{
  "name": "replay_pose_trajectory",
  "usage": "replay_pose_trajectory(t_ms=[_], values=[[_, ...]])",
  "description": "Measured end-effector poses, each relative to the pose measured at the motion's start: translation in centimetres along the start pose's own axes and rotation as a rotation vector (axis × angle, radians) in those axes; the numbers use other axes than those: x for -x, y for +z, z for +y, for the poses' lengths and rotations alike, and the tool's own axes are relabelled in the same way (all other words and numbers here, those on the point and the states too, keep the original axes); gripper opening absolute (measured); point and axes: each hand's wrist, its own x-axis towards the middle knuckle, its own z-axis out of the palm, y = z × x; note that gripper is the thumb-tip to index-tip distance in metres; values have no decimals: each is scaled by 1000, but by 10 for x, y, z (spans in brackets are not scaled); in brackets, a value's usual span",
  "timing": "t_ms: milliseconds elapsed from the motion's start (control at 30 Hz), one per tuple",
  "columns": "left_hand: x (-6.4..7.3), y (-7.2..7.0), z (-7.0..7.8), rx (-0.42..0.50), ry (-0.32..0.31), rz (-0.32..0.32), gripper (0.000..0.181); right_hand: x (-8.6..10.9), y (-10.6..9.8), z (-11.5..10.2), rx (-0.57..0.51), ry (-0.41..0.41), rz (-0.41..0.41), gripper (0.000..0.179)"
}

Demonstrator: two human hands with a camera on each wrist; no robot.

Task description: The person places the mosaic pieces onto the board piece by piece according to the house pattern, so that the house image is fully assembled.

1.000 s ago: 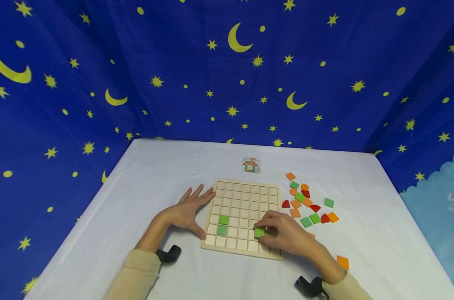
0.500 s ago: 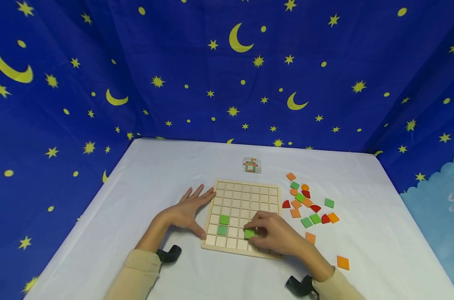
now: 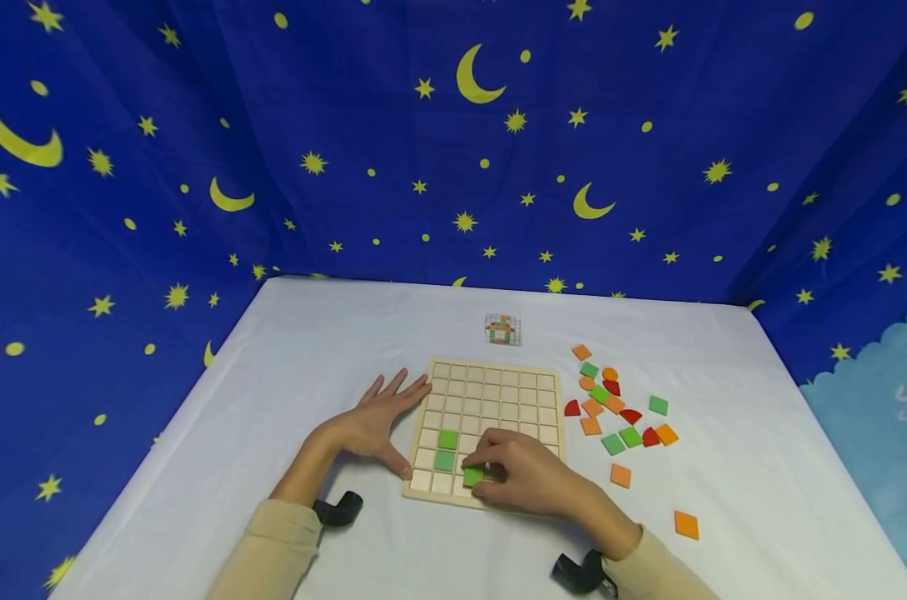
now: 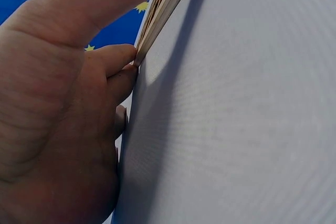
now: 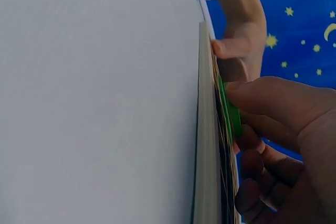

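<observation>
A pale wooden grid board [image 3: 491, 392] lies on the white table. My left hand [image 3: 371, 423] rests at its left edge, fingers spread, with thumb and fingertips touching the frame; the left wrist view shows the hand [image 4: 58, 93] against the board's side. My right hand [image 3: 524, 473] pinches a green square tile [image 3: 473, 477] between thumb and fingers, close over the lower part of the grid. In the right wrist view that green tile [image 5: 233, 116] is tilted at the board's surface. Two green tiles, an upper one [image 3: 448, 439] and a lower one [image 3: 444, 461], sit in cells at the left.
Right of the board lie scattered loose pieces: orange squares [image 3: 621, 476], green squares [image 3: 658, 405], red quarter circles [image 3: 630, 416] and orange rounds [image 3: 609, 375]. A small card with a coloured grid picture [image 3: 503, 330] lies behind the board. A starry blue curtain [image 3: 393, 125] stands behind the table.
My right hand has moved left across the board with the green tile, from the right-hand columns toward the two set green tiles. The left hand has stayed in place.
</observation>
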Motion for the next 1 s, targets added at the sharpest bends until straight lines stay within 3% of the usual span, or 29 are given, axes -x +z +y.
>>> replay_pose_trajectory(t_ms=[567,1000], values=[[1,0,1,9,6,-2,132,-27,15,-17,82,-124,-31,29],[-1,0,-1,3,19,-3,133,-29,17,-19,106,-126,-37,35]])
